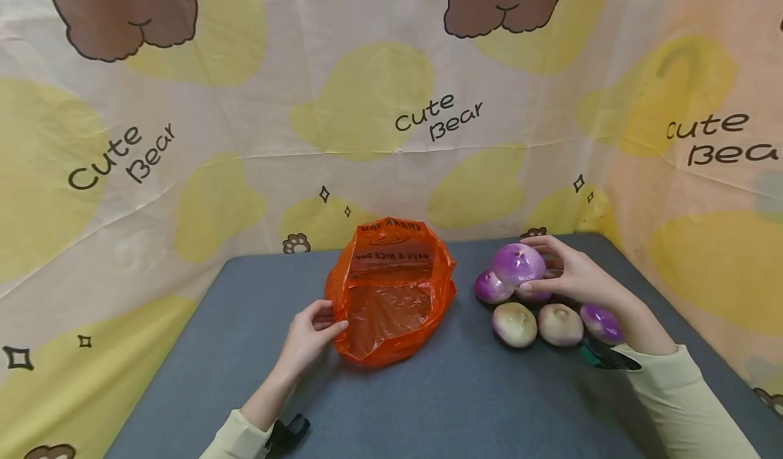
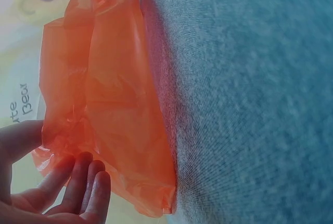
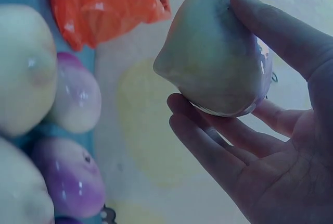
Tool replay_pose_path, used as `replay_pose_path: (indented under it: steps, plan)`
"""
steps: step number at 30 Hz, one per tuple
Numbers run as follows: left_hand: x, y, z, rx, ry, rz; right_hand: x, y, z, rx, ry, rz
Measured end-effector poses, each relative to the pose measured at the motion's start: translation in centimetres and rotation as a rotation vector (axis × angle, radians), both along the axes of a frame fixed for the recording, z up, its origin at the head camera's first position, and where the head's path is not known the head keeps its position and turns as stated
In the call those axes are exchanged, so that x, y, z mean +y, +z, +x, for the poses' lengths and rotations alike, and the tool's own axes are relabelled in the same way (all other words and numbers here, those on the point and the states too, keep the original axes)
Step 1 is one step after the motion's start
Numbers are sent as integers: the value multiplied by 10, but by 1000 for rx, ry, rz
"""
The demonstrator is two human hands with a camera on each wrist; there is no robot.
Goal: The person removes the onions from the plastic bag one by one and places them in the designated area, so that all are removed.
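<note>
An orange plastic bag (image 1: 391,309) with printed words stands on the table, its mouth spread toward me. My left hand (image 1: 312,330) pinches the bag's left rim between thumb and fingers; in the left wrist view the fingers (image 2: 78,182) press on the crinkled film. To the right of the bag, my right hand (image 1: 575,275) grips a purple-and-white turnip (image 1: 518,263) above a group of others. The right wrist view shows that turnip (image 3: 213,57) held between thumb and fingers, its pale pointed end facing left. Below it lie several turnips (image 1: 514,325), some partly hidden by the hand.
A grey-blue cloth (image 1: 391,418) covers the table. Behind it hangs a patterned curtain (image 1: 367,105) with bears and lettering. One purple turnip (image 1: 602,324) lies close to the right wrist. Dark straps (image 1: 287,435) sit at both wrists.
</note>
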State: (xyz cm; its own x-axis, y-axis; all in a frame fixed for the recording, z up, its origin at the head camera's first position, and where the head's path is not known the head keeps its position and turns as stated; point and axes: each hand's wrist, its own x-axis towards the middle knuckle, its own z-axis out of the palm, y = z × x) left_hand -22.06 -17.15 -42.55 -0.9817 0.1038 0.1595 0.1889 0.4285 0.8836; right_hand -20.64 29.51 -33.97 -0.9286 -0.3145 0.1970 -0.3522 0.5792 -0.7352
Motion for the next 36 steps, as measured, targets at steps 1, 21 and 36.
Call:
replay_pose_path:
  steps: [1, 21, 36]
  plan:
    - [0, 0, 0, 0, 2, -1, 3, 0, 1, 7, -7, 5]
    - [0, -3, -1, -27, -4, -2, 59, -9, 15, 94, -127, 2]
    - [-1, -6, -1, -16, -4, 1, 120, -34, 32, -57, -269, 27]
